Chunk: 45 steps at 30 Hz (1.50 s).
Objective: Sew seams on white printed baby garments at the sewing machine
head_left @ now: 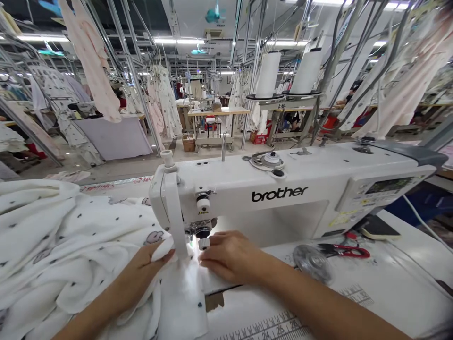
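Across the left and lower left of the frame, white dotted fabric [71, 236] lies in loose folds and runs up to the head of a white sewing machine [230, 174]. At its edge, left of the needle area, the left hand [141, 271] pinches a fold; the cloth passes between thumb and fingers and shows above them. Near the frame's center, the right hand [233, 257] bends toward the brightly lit spot under the machine head, its fingers close together, tips just right of the white cloth there; whether they grip any of it, I cannot tell. A white strip [175, 212] hangs down the machine's front, between the two hands. Right of the right hand, on the white tabletop [399, 288], a clear round object [312, 264] lies beside red-handled snips [348, 250].
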### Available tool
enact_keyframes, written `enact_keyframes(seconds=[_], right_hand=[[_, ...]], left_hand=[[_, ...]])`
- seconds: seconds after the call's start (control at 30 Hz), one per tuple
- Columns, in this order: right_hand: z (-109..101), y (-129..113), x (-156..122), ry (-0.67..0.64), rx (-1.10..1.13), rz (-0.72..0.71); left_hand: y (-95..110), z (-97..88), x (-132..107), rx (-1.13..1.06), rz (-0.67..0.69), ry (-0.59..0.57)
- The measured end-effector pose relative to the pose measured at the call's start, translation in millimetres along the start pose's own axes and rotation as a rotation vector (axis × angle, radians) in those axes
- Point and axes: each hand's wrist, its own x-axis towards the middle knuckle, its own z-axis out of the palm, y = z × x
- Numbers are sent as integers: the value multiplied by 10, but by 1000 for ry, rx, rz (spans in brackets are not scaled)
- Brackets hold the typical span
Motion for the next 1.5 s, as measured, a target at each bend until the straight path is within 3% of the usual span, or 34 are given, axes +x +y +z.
enact_keyframes(seconds=[0.1, 0.27, 0.47, 0.63, 0.73, 1.0, 1.37, 1.5], right_hand=[[45, 8, 12, -108, -174, -103], [95, -31, 42, -119, -227, -98], [19, 15, 33, -125, -173, -119], [-14, 52, 29, -101, -251, -104], [1, 17, 14, -86, -246, -104], [76, -92, 14, -144, -263, -11], [71, -51, 11, -92, -194, 96], [79, -33, 9, -80, -213, 60]], left_hand=[[-1, -10, 0, -111, -86, -21], [89, 10, -53, -96, -38, -73], [83, 84, -146, 267, 298, -210], [-63, 252, -281, 557, 615, -10], [-112, 294, -316, 635, 626, 22], [-143, 232, -200, 589, 679, 100], [-177, 139, -108, 568, 549, -33], [-107, 102, -124, 563, 601, -44]])
